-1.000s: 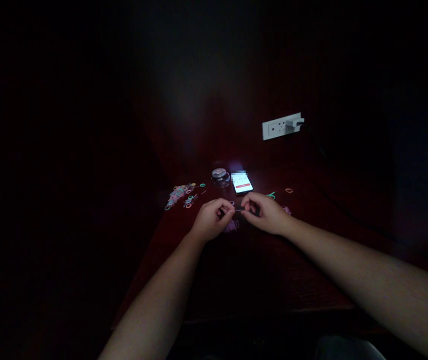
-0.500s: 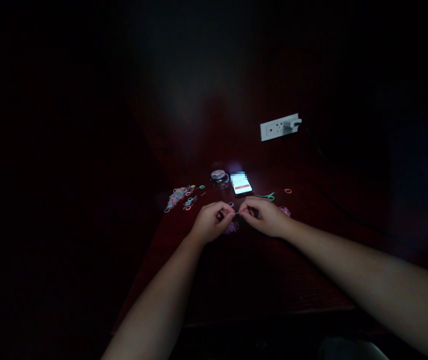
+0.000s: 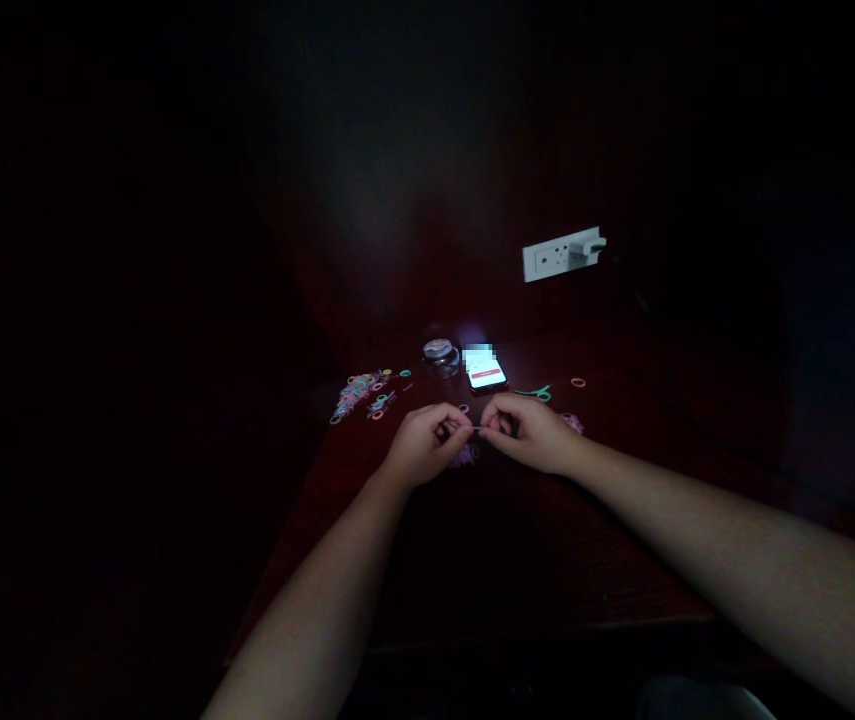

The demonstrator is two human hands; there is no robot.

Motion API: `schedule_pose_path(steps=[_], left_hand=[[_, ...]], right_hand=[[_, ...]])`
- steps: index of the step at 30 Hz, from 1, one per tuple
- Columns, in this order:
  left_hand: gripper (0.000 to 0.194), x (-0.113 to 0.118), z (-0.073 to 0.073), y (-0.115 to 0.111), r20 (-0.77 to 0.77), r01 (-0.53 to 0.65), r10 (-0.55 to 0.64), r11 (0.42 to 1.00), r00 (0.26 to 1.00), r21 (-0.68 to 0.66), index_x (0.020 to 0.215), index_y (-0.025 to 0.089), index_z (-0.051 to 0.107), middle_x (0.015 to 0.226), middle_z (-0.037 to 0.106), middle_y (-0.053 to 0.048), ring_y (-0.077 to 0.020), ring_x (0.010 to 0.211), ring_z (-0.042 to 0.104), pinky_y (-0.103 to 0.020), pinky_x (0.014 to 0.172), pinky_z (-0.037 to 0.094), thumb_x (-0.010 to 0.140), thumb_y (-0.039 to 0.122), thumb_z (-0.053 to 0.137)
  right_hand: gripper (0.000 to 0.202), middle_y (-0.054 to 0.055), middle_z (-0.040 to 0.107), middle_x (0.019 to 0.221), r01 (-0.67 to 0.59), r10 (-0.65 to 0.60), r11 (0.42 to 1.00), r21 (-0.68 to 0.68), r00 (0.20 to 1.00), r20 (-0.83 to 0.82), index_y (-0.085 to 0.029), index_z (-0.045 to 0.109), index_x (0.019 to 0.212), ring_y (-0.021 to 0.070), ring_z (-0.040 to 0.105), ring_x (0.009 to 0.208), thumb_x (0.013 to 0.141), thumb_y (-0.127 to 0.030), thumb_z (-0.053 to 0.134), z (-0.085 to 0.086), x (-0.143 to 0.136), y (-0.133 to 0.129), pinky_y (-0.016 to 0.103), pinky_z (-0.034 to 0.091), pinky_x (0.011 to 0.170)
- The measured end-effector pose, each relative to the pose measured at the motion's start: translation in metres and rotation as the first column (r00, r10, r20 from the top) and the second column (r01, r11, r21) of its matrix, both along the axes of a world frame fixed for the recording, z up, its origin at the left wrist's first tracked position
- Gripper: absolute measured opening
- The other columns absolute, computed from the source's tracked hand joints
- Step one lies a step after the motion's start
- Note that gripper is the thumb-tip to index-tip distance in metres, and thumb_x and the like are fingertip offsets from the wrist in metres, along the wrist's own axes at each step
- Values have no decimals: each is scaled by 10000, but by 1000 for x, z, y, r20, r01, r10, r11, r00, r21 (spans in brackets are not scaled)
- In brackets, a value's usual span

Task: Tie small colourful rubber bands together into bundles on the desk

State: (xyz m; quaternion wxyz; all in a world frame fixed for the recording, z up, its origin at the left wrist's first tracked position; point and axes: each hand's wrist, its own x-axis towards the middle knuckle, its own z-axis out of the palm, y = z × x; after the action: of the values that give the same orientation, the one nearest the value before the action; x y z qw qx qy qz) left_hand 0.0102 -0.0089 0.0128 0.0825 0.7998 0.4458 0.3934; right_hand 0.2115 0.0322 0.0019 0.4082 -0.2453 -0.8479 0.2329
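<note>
Between the fingertips of both hands, a small pale hair tie (image 3: 476, 428) is held as a short straight strand. My left hand (image 3: 427, 445) pinches one end of it between thumb and forefinger. At the other end, the thumb and fingers of my right hand (image 3: 528, 432) are pinched in the same way. Just below the fingertips lies a small heap of purple hair ties (image 3: 463, 458). Another pinkish heap (image 3: 571, 424) shows beyond my right wrist, partly covered. A single purple ring (image 3: 464, 408) rests behind my left fingers.
Mixed coloured hair ties (image 3: 358, 396) are piled at the table's left. A lidded jar (image 3: 440, 362) and a lit phone (image 3: 488, 372) stand behind my hands. Green-handled scissors (image 3: 542, 394) and an orange ring (image 3: 578, 382) lie right. A wall socket (image 3: 562, 256) holds a plug.
My hands keep the same pinch on the strand. Slightly more of it seems to show between the fingertips. The whole view has shifted a little.
</note>
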Motion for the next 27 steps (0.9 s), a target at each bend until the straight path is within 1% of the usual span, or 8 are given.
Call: schedule_pose_path(steps=[3, 9, 13, 17, 22, 27], left_hand=[[70, 0, -1, 1, 2, -1, 1, 1000, 1000, -3, 828, 166, 670, 760, 673, -13, -97, 643, 573, -201, 599, 441, 839, 219, 625], [78, -1, -1, 1, 10, -5, 5, 1000, 1000, 0, 824, 163, 668, 758, 672, -15, -97, 640, 576, -202, 594, 444, 838, 228, 627], [70, 0, 1, 0, 8, 1, -1, 1000, 1000, 10, 826, 168, 671, 759, 675, -19, -99, 640, 577, -204, 596, 453, 834, 227, 635], [74, 0, 1, 0, -1, 17, -17, 1000, 1000, 0, 831, 172, 673, 752, 675, -19, -102, 641, 583, -208, 599, 457, 833, 238, 642], [104, 0, 0, 1, -1, 18, -18, 1000, 1000, -15, 821, 167, 674, 736, 666, -25, -108, 642, 583, -213, 601, 455, 829, 269, 654], [100, 1, 1, 0, 3, 41, -41, 999, 999, -34, 810, 164, 669, 729, 667, -21, -103, 638, 580, -208, 597, 449, 828, 262, 660]], right_hand=[[82, -12, 540, 662, -9, 9, 1000, -1, 1000, 3, -166, 608, 774, 110, 466, 583, 831, -221, 588, -2, 0, 2, 232, 357, 533], [71, -19, 536, 655, -14, 14, 999, -50, 1000, 5, -167, 612, 793, 104, 461, 575, 827, -219, 577, -4, 2, 4, 224, 362, 531], [71, -24, 528, 647, -20, 20, 996, -86, 1000, 3, -170, 603, 803, 102, 448, 560, 821, -238, 592, -4, 2, 3, 223, 349, 510], [85, -28, 517, 643, -51, 49, 990, -130, 999, -15, -171, 590, 811, 102, 440, 555, 828, -254, 588, -3, 1, 2, 223, 349, 506], [79, -34, 499, 623, -49, 48, 991, -123, 999, -14, -171, 578, 777, 99, 426, 551, 828, -232, 576, -2, 1, 2, 222, 339, 514], [52, -24, 510, 652, -38, 37, 993, -116, 999, -14, -170, 580, 791, 106, 443, 570, 820, -210, 564, -4, 1, 3, 226, 353, 520]])
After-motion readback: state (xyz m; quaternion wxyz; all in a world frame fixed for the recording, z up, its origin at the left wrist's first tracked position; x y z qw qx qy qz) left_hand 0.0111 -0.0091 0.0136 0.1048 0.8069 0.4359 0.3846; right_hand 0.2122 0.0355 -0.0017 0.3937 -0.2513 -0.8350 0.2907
